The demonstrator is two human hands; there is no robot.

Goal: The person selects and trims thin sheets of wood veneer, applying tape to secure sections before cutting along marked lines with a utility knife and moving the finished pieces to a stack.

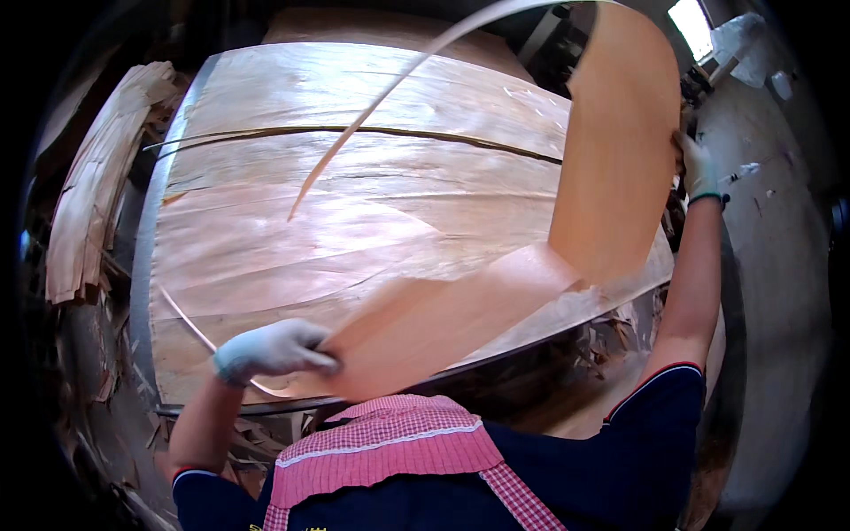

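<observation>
My left hand (283, 348), in a white glove, pinches the near left end of a wood veneer sheet (443, 319) between thumb and fingers. The veneer runs rightward from there, and a broad part of it stands up and curves over at the right. At this raised part's outer edge is my gloved right hand (696, 164), its fingers closed there and partly hidden behind the wood. A narrow curled strip (372, 106) arcs from the raised part's top down over the stack of veneer sheets (292, 239) on the table.
A long dark gap (398, 133) crosses the stack. At the left lies a bundle of narrow veneer strips (102, 190). Veneer scraps (620, 332) litter the space below the table's near edge. A grey surface (770, 292) extends on the right, with a clear plastic bag (739, 44) beyond.
</observation>
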